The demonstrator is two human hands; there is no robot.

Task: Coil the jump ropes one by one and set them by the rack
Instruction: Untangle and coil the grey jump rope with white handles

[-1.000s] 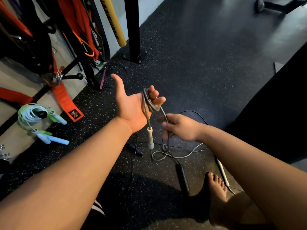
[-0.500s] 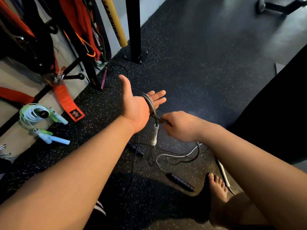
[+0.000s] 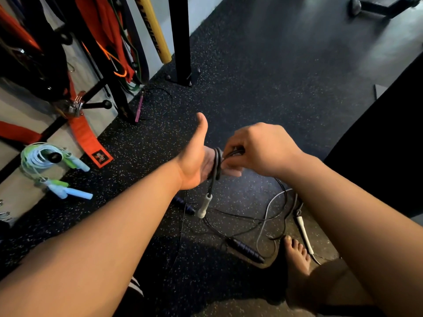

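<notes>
A grey jump rope (image 3: 217, 164) is looped round the palm of my left hand (image 3: 197, 157), whose thumb points up and whose fingers are straight. One white handle (image 3: 205, 205) dangles below that hand. My right hand (image 3: 258, 148) pinches the rope just right of the loops and sits over my left fingers. The rope's free length trails on the floor to a second white handle (image 3: 304, 234). A coiled pale blue and green rope (image 3: 49, 163) lies by the rack (image 3: 112, 88) at the left.
A black rope with dark handles (image 3: 246, 250) lies tangled on the floor under my hands, next to my bare foot (image 3: 297, 255). A purple-handled rope (image 3: 139, 108) lies at the rack's foot. A black upright post (image 3: 182, 37) and orange straps (image 3: 89, 138) stand left.
My right hand has lifted from below my left hand to above its fingers, carrying the rope over them. My left fingers went from curled to straight. The slack on the floor has shortened.
</notes>
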